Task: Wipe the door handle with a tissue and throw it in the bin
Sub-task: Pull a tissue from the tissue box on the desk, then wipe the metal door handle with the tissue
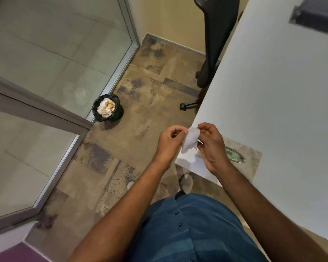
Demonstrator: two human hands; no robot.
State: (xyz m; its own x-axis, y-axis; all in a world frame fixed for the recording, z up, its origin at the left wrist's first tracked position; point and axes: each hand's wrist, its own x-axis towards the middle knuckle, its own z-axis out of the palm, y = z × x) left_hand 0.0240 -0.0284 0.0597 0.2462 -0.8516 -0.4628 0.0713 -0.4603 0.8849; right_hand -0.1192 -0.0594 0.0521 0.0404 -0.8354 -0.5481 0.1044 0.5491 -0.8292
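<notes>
A white tissue (190, 140) hangs between my two hands above the corner of a white table (273, 103). My left hand (169, 142) pinches its upper left edge. My right hand (211, 144) pinches its upper right edge. A small round bin (107, 107) lined with a black bag stands on the floor to the left, next to the glass partition, and holds crumpled, stained tissues. No door handle is in view.
A tissue box (242, 157) with an oval slot lies on the table behind my right hand. A glass partition with metal frames (68, 118) runs along the left. A black office chair (214, 46) stands at the table's far side. Brown patterned floor lies between.
</notes>
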